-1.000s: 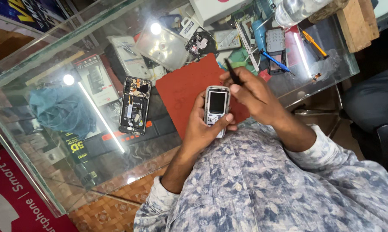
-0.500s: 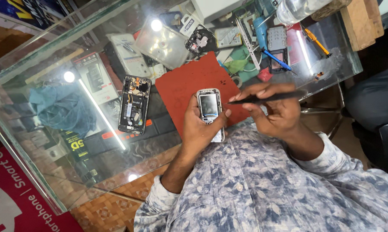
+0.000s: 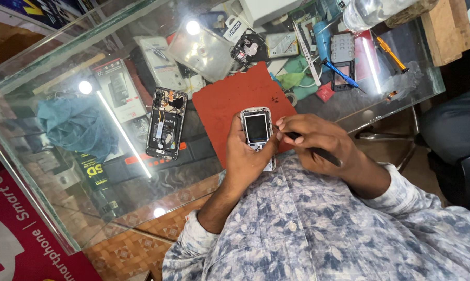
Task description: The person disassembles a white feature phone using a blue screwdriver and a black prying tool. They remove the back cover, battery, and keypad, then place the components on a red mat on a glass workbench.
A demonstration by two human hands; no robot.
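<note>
My left hand [image 3: 244, 160] is shut on a small white keypad phone [image 3: 257, 128] with its dark screen facing up. It holds the phone over the near edge of a red mat [image 3: 227, 101] on the glass counter. My right hand [image 3: 319, 139] grips a thin black tool [image 3: 321, 154], which lies back across the palm toward the wrist. That hand's fingertips touch the phone's right edge. Both sleeves are in a blue-grey patterned shirt.
An opened smartphone [image 3: 166, 124] with exposed insides lies left of the mat. Farther back are a blue screwdriver [image 3: 342, 76], an orange screwdriver [image 3: 391, 53], phone parts, a plastic bottle [image 3: 369, 10] and a wooden block [image 3: 446, 28]. A blue cloth [image 3: 74, 125] sits under the glass counter [image 3: 115, 192].
My right hand first swung out to the right with the tool pointing sideways. Since then it has come back, fingertips against the phone's edge. The left hand shifted the phone slightly.
</note>
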